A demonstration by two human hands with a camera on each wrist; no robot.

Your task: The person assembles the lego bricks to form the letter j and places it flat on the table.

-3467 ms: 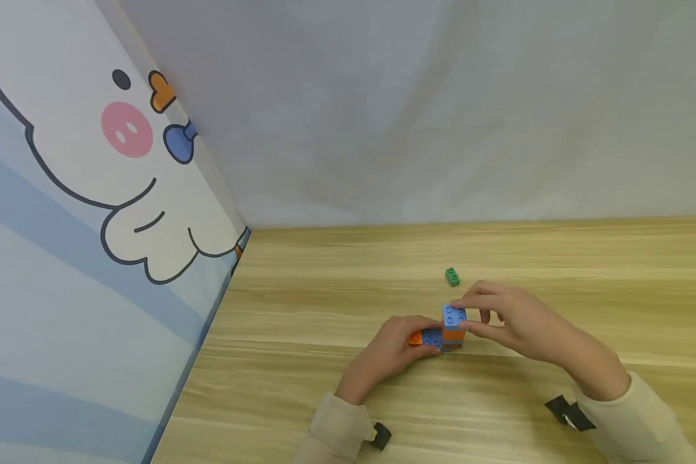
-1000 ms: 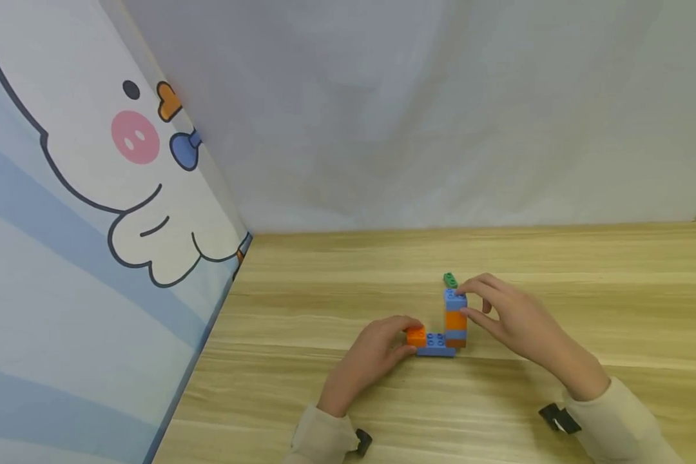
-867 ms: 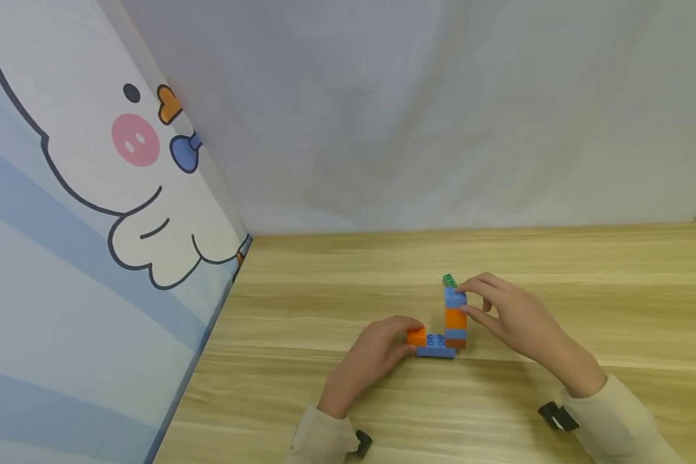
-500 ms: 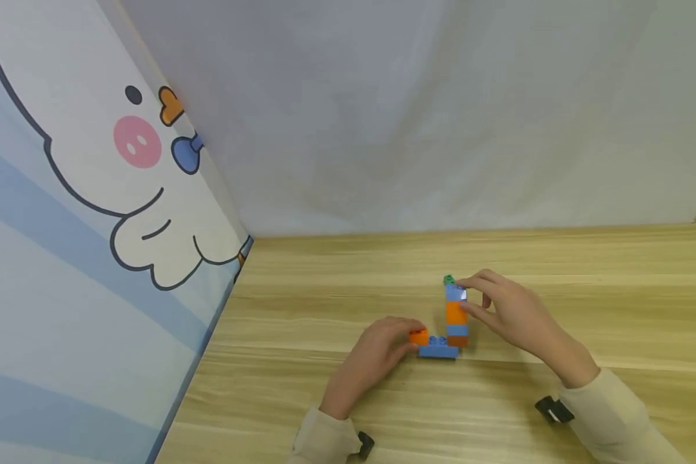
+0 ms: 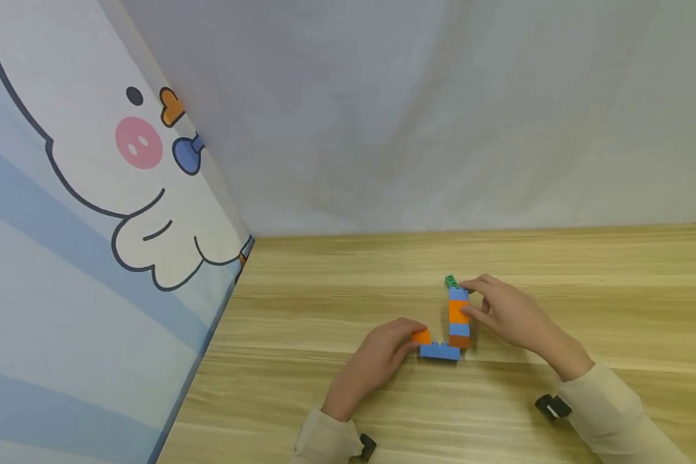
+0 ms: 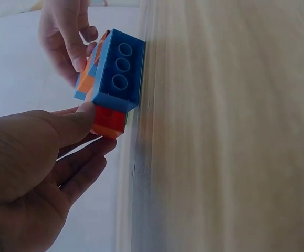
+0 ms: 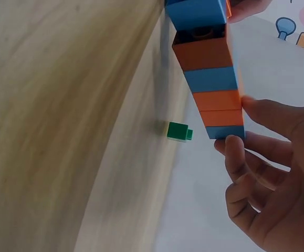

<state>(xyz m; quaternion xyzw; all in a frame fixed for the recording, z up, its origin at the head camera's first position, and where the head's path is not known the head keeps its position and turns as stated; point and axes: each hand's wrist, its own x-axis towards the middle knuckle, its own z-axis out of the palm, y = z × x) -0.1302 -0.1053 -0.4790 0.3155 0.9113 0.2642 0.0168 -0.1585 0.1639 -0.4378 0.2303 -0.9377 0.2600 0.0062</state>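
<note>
A long blue toy brick [image 5: 439,352] carries an orange brick [image 5: 422,336] on its left end. From its right end rises a tower [image 5: 459,312] of stacked brown, blue and orange bricks with a blue top. My left hand [image 5: 377,351] pinches the orange brick between thumb and fingers. Near the tower's top, my right hand [image 5: 513,316] grips it, thumb on the orange side. The build is tipped backward: the left wrist view shows the long brick's hollow underside [image 6: 121,68], and the studs on top are mostly turned from the head view.
A small green brick [image 5: 451,281] lies on the wooden table [image 5: 325,277] just behind the tower top. A pale curtain [image 5: 429,129] hangs along the table's back edge. A cartoon-printed panel [image 5: 81,258] stands at the left.
The build has tipped away from me, so the tower's front shows instead of its studded top. My left hand has slid back to the orange end; my right keeps hold near the tower top.
</note>
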